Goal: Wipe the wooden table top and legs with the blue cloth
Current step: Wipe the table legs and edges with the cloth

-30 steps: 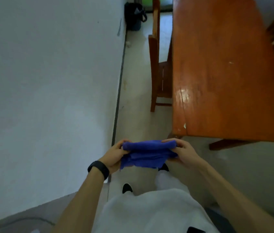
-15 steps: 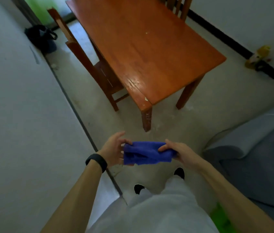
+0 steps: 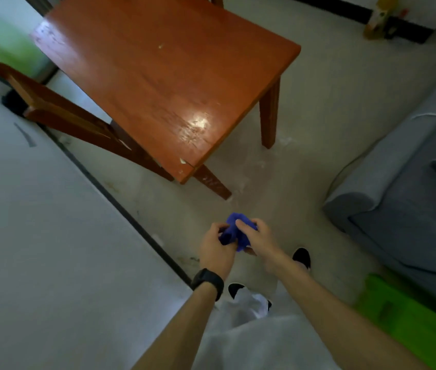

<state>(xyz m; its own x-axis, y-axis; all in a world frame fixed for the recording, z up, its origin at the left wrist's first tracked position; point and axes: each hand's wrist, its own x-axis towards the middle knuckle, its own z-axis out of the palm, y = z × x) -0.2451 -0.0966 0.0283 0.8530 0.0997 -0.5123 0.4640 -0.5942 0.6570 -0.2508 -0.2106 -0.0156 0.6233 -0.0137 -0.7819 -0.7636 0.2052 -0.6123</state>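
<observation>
The blue cloth [image 3: 234, 231] is bunched into a small wad in front of my body, above the floor. My left hand [image 3: 215, 248], with a black band on its wrist, grips the wad's left side. My right hand [image 3: 255, 240] grips its right side, fingers curled over the top. The wooden table [image 3: 158, 76] stands ahead and to the upper left, its glossy red-brown top bare. Its near corner is chipped. The near leg [image 3: 213, 182] and right leg [image 3: 269, 116] show below the top. Both hands are well short of the table.
A wooden chair [image 3: 59, 113] is pushed in at the table's left side, next to a white wall [image 3: 38, 236]. A grey sofa [image 3: 412, 182] fills the right side. A bright green object [image 3: 409, 316] lies on the floor at lower right. My shoes [image 3: 302, 257] show below the hands.
The cloth, held stretched flat between both hands, is now crumpled into a wad with the hands close together. The view has swung so that more of the table top and legs show.
</observation>
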